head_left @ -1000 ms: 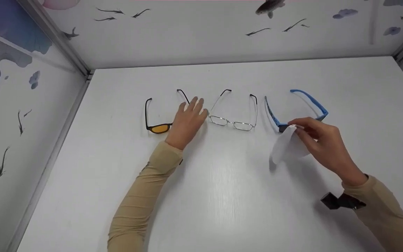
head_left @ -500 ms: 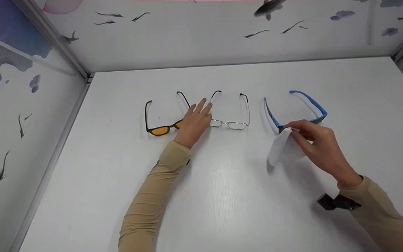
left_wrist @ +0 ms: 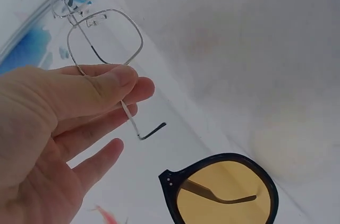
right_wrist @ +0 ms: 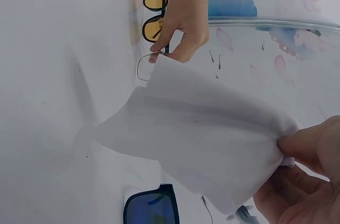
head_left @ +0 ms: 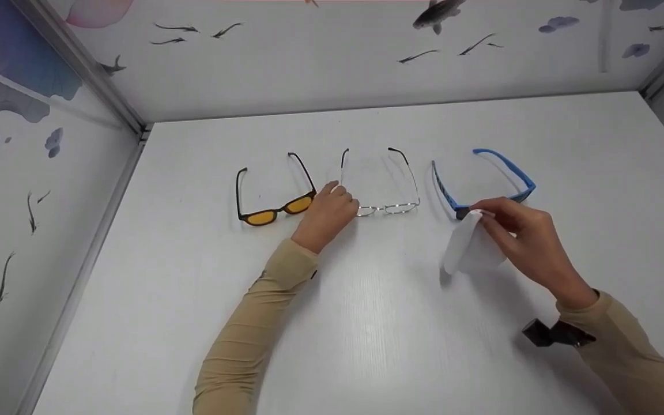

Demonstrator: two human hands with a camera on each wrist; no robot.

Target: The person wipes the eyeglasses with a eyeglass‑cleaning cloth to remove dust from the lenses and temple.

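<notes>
My left hand [head_left: 329, 216] pinches the thin silver-rimmed eyeglasses [head_left: 401, 207] at the end of their frame. In the left wrist view, thumb and index finger hold the eyeglasses [left_wrist: 141, 35] by the lower lens rim near one temple, with the other fingers loosely spread below. My right hand [head_left: 525, 239] pinches a thin white cloth [head_left: 469, 251] by its edge, and it hangs down from the fingertips. Behind this hand lie blue-framed sunglasses [head_left: 519, 172], their front partly hidden by fingers and cloth. The right wrist view shows the cloth [right_wrist: 207, 128] spread wide.
Black-framed glasses with yellow lenses [head_left: 261, 217] stand just left of my left hand, temples unfolded toward the back. All three pairs form a row on the white table [head_left: 366, 323]. White panels with painted fish [head_left: 437, 14] enclose the back and left side.
My left hand has moved slightly right, off the yellow-lens glasses, and its fingers have curled onto the silver eyeglasses, whose temples have shifted left. My right hand keeps its grip on the cloth, almost still.
</notes>
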